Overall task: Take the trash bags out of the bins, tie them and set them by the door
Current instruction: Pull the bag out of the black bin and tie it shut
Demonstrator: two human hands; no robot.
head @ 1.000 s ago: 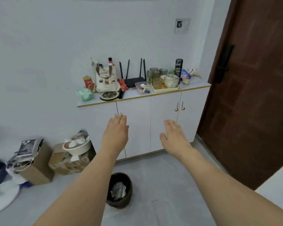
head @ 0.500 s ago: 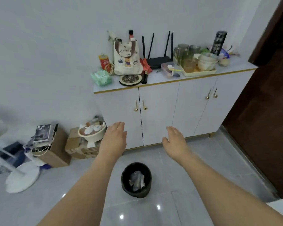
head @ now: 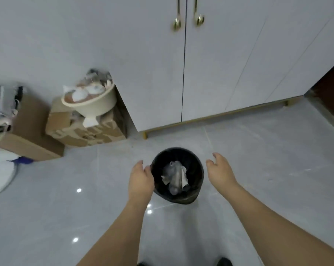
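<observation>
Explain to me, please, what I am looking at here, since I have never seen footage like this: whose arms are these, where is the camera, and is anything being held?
There is no machine here. A person wears a wide-angle camera on the head, looking forward and down, so the two bare arms reaching in from the bottom are the wearer's own. This is the only view.

On the tiled floor stands a small round bin lined with a black bag, with crumpled paper inside. The left hand is at the bin's left rim, fingers curled; whether it touches the bag I cannot tell. The right hand hovers open beside the right rim, apart from it. Nothing is clearly held yet.

Behind stands a white cabinet with gold handles. To the left, cardboard boxes carry a cream bowl.
</observation>
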